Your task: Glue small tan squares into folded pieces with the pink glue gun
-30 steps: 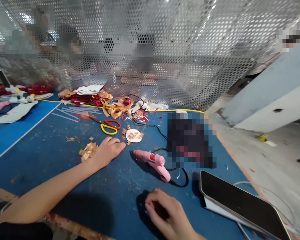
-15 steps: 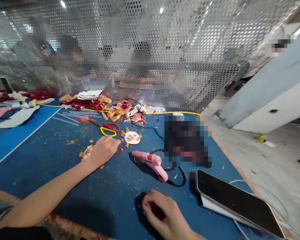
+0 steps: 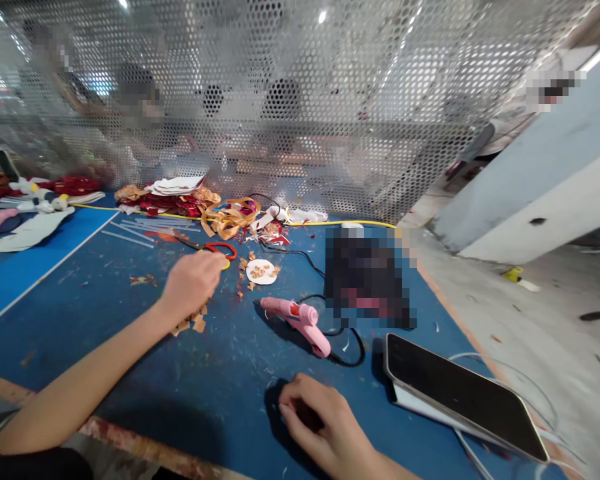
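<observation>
My left hand [image 3: 193, 283] is closed, fingers curled down, above a small heap of gold-brown scraps [image 3: 199, 323]. Its knuckles partly cover the yellow handle of the scissors [image 3: 221, 249]; what its fingertips hold, if anything, is hidden. Just right of it lies a white oval piece [image 3: 262, 272] with gold bits on top and more bits around it. My right hand [image 3: 325, 417] rests low on the blue table [image 3: 220, 380], curled with thumb and forefinger together, its inside in shadow. Nearest to it is a pink glue gun [image 3: 300, 321] on its side, nozzle pointing left.
A phone [image 3: 465, 397] leans on a white object at the right. Clear glue sticks [image 3: 135, 230], gold ribbon [image 3: 230, 217] and red fabric scraps [image 3: 167, 203] lie toward the back. A perforated metal screen [image 3: 290, 147] stands behind the table. The glue gun's black cord [image 3: 360, 350] loops beside it.
My left hand has moved left and slightly up, from beside the white oval to over the scissors' handle, baring some gold scraps. My right hand keeps its curled pose.
</observation>
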Available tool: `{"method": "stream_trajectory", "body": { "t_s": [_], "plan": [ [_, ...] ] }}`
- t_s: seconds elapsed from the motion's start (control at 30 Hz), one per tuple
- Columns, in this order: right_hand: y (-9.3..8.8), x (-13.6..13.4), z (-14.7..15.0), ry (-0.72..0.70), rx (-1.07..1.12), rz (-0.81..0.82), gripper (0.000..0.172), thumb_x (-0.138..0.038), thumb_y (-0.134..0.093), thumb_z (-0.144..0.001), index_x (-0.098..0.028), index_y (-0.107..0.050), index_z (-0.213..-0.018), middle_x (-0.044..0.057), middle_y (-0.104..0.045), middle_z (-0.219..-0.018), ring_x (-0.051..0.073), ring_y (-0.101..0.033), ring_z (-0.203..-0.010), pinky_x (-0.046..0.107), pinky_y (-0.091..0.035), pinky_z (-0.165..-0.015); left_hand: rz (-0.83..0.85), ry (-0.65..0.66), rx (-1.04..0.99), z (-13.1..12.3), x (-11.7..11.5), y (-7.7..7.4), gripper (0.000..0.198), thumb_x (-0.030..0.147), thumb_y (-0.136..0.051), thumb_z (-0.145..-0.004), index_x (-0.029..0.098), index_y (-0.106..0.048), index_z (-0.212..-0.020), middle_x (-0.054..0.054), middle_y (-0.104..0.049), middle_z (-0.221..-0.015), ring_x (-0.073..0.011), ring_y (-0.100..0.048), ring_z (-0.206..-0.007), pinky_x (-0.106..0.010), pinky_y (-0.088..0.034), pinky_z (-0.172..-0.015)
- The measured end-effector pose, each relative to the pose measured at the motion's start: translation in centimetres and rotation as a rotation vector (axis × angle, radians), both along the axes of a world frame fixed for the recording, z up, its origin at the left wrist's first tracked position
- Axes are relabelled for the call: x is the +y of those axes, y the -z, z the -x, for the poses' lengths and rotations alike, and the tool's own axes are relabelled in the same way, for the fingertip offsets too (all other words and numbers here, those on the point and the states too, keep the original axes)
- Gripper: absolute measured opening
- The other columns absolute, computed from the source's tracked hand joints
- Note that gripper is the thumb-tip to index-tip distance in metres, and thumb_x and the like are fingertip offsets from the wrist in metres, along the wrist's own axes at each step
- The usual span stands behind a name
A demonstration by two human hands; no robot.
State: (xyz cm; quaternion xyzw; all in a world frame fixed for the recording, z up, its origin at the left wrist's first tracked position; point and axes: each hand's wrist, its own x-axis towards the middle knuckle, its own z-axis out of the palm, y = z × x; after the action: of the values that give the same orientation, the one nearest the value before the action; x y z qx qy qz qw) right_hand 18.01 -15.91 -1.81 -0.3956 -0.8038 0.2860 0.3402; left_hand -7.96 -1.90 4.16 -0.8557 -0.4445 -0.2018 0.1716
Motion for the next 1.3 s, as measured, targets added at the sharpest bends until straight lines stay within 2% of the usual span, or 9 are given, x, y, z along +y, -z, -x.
{"method": "stream_trajectory", "body": {
  "t_s": [0.07, 0.13, 0.3, 0.5, 0.7, 0.93, 1.1, 1.2, 1.3],
  "plan": [
    [-0.1, 0.0, 0.0, -0.004, 0.013, -0.006, 0.013, -0.013, -0.048, -0.085, -0.021, -0.055, -0.076, -0.002, -0.058, -0.063, 0.008, -0.053, -0.052, 0.017, -0.040, -0.050, 0.044, -0.076, -0.068, 1.7, 0.1, -1.8, 0.025, 0.020, -0.043, -0.094, 0.017, -0.066, -0.104, -0.008, -0.071, -0.105, -0.0215, -0.066, -0.095, -0.033, -0.050, -0.081],
    [-0.3, 0.1, -0.1, -0.002, 0.029, -0.027, 0.013, -0.013, -0.048, -0.085, -0.020, -0.055, -0.076, -0.002, -0.058, -0.062, 0.008, -0.053, -0.051, 0.017, -0.040, -0.049, 0.280, -0.144, -0.151, 3.5, -0.3, -2.6, 0.026, 0.027, -0.044, -0.095, 0.020, -0.067, -0.105, -0.005, -0.071, -0.106, -0.0192, -0.067, -0.092, -0.030, -0.051, -0.081],
    [-0.3, 0.3, -0.2, 0.005, 0.027, -0.048, 0.015, -0.015, -0.048, -0.088, -0.020, -0.057, -0.078, -0.002, -0.057, -0.063, 0.009, -0.054, -0.052, 0.018, -0.042, -0.050, 0.551, -0.096, -0.044, 6.0, -2.8, -0.2, 0.035, 0.035, -0.053, -0.092, 0.022, -0.060, -0.124, -0.009, -0.065, -0.121, -0.0214, -0.065, -0.104, -0.032, -0.052, -0.085],
    [0.4, 0.5, -0.2, 0.026, 0.005, -0.027, 0.014, -0.017, -0.049, -0.090, -0.021, -0.057, -0.078, -0.002, -0.056, -0.063, 0.009, -0.053, -0.050, 0.019, -0.041, -0.048, 0.529, -0.069, 0.024, 6.3, -3.9, 1.9, 0.026, 0.032, -0.053, -0.093, 0.022, -0.066, -0.113, -0.008, -0.065, -0.113, -0.0208, -0.061, -0.102, -0.032, -0.051, -0.083],
    [-0.2, 0.5, -0.1, 0.035, 0.004, -0.063, 0.013, -0.016, -0.050, -0.089, -0.021, -0.057, -0.078, -0.003, -0.056, -0.062, 0.008, -0.052, -0.049, 0.017, -0.041, -0.047, 0.483, -0.049, 0.004, 4.3, -0.7, 0.8, 0.019, 0.028, -0.053, -0.092, 0.020, -0.069, -0.098, -0.008, -0.064, -0.110, -0.0229, -0.057, -0.104, -0.037, -0.047, -0.089],
    [-0.7, 0.8, -1.8, 0.185, 0.093, -0.226, 0.011, -0.013, -0.053, -0.087, -0.021, -0.057, -0.081, -0.002, -0.058, -0.062, 0.008, -0.052, -0.047, 0.019, -0.042, -0.044, 0.541, -0.013, -0.043, 3.0, 2.4, 2.9, 0.011, 0.026, -0.068, -0.081, 0.019, -0.071, -0.074, -0.009, -0.066, -0.106, -0.0235, -0.059, -0.103, -0.036, -0.048, -0.087],
    [-1.1, 1.1, -3.1, 0.269, 0.100, -0.243, 0.011, -0.012, -0.054, -0.086, -0.022, -0.057, -0.083, -0.002, -0.059, -0.065, 0.009, -0.052, -0.049, 0.020, -0.043, -0.045, 0.539, 0.000, -0.102, 2.3, 1.3, 0.5, 0.015, 0.026, -0.063, -0.086, 0.018, -0.069, -0.075, -0.008, -0.067, -0.107, -0.0221, -0.060, -0.103, -0.037, -0.047, -0.090],
    [-1.3, 1.6, -3.4, 0.367, 0.081, -0.309, 0.010, -0.013, -0.056, -0.086, -0.023, -0.057, -0.087, 0.002, -0.062, -0.078, 0.014, -0.061, -0.067, 0.026, -0.051, -0.060, 0.541, 0.096, -0.140, 0.6, -1.5, -1.7, 0.019, 0.031, -0.057, -0.092, 0.020, -0.068, -0.082, -0.001, -0.069, -0.091, -0.0148, -0.062, -0.088, -0.028, -0.047, -0.081],
    [-0.8, 2.7, -3.5, 0.462, -0.002, -0.332, 0.016, -0.020, -0.060, -0.085, -0.022, -0.056, -0.101, 0.012, -0.061, -0.106, 0.023, -0.062, -0.099, 0.040, -0.053, -0.082, 0.501, 0.455, -0.125, -1.6, -5.1, -2.1, 0.024, 0.032, -0.049, -0.097, 0.023, -0.068, -0.084, 0.003, -0.069, -0.083, -0.0116, -0.061, -0.080, -0.025, -0.044, -0.074]
  ]
}}
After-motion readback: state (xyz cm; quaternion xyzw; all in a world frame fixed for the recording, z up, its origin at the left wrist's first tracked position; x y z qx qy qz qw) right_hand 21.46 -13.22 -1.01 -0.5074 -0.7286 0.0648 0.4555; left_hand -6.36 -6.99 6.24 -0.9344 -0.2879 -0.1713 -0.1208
